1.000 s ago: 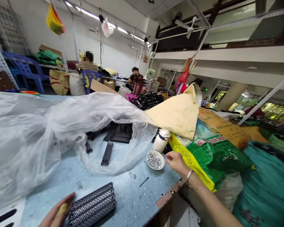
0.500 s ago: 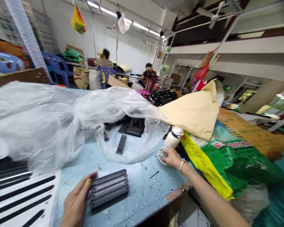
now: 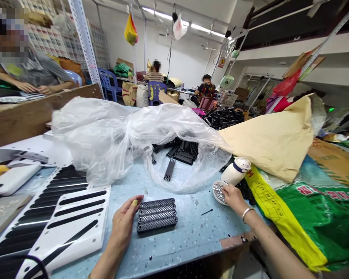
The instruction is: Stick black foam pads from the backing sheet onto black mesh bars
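Note:
My left hand [image 3: 124, 221] is beside the left end of a black block [image 3: 157, 215] with a mesh-patterned top, made of several strips side by side. Its fingers are stretched out, fingertips close to the block's corner; whether they touch it I cannot tell. My right hand [image 3: 234, 198] reaches into a small white bowl [image 3: 214, 193] of tiny silver metal pieces [image 3: 220, 190]. Its fingertips are pressed together among the pieces, and what they pinch is hidden. Just behind the bowl, a white lidded bottle [image 3: 233, 173] leans to the right. A thin black stick [image 3: 207, 212] lies between block and bowl.
A clear plastic bag [image 3: 168, 120] with black slotted strips [image 3: 170, 169] spreads across the table's back. White sheets with black strips [image 3: 78, 221] lie at left. Green and yellow sacks [image 3: 314, 209] border the right side. A co-worker [image 3: 37, 69] sits beyond a wooden board [image 3: 40, 116].
The view has turned left, bringing a co-worker and more black strips into sight. My right hand stays at the bowl, my left hand beside the block.

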Action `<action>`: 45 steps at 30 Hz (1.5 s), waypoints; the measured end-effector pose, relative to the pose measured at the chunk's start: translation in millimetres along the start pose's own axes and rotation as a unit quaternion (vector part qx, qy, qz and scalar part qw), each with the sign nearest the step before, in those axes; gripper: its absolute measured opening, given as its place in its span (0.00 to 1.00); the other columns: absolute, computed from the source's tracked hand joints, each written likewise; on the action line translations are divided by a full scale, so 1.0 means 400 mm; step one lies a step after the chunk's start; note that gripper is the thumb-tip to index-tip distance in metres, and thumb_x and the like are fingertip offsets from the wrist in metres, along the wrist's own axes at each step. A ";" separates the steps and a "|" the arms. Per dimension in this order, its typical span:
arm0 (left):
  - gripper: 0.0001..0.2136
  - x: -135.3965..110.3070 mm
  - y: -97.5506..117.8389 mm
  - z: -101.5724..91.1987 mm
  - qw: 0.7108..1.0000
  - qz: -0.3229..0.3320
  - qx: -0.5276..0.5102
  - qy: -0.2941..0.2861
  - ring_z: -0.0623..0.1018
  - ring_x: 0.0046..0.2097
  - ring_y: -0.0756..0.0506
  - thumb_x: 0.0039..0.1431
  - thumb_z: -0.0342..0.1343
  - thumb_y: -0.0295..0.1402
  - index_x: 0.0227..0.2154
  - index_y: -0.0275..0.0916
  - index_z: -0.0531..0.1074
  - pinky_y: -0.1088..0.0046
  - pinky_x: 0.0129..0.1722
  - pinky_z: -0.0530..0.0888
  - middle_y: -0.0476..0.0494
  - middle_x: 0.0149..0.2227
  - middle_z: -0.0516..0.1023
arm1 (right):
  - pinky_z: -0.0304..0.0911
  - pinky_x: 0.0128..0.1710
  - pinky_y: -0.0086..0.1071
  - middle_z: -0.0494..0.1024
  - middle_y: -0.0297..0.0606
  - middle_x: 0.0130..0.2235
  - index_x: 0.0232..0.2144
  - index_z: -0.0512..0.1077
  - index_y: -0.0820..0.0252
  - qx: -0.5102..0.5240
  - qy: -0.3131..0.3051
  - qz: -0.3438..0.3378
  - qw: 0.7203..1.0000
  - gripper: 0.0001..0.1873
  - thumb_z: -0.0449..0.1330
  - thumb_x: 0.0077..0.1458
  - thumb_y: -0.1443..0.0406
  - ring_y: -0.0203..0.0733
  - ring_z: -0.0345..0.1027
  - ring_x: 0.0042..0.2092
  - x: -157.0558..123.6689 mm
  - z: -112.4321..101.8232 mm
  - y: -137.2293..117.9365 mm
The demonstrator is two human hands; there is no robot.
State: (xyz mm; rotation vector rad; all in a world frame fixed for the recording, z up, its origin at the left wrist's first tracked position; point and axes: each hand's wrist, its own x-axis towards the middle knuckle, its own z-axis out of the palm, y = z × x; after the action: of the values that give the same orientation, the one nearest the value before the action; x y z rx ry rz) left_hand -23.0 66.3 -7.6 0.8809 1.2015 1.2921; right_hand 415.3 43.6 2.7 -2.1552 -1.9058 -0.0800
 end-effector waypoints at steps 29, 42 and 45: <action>0.13 0.286 0.144 0.314 0.902 0.058 0.368 -0.219 0.79 0.41 0.43 0.62 0.59 0.37 0.47 0.35 0.73 0.62 0.41 0.77 0.43 0.43 0.78 | 0.66 0.30 0.34 0.76 0.43 0.30 0.31 0.77 0.62 0.106 0.143 0.003 0.984 0.12 0.55 0.52 0.63 0.41 0.68 0.25 -0.021 -0.011 0.028; 0.21 0.106 0.219 0.049 0.935 0.018 0.163 -0.315 0.71 0.27 0.48 0.46 0.62 0.38 0.43 0.34 0.79 0.73 0.29 0.66 0.46 0.25 0.77 | 0.70 0.29 0.30 0.79 0.43 0.34 0.43 0.75 0.63 0.292 0.102 -0.172 0.935 0.14 0.57 0.53 0.71 0.41 0.74 0.33 0.039 -0.055 -0.438; 0.20 0.120 0.220 0.040 0.917 0.008 0.194 -0.349 0.67 0.25 0.50 0.44 0.61 0.36 0.41 0.33 0.80 0.75 0.25 0.62 0.50 0.21 0.71 | 0.71 0.29 0.27 0.79 0.44 0.41 0.51 0.71 0.63 0.320 0.057 -0.167 0.931 0.24 0.60 0.49 0.72 0.41 0.75 0.38 0.072 -0.029 -0.530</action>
State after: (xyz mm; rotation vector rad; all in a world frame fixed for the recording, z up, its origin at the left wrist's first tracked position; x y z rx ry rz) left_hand -32.8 126.7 73.5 1.4874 0.8696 0.6403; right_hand 212.7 90.9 53.6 -1.3656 -1.8681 0.3048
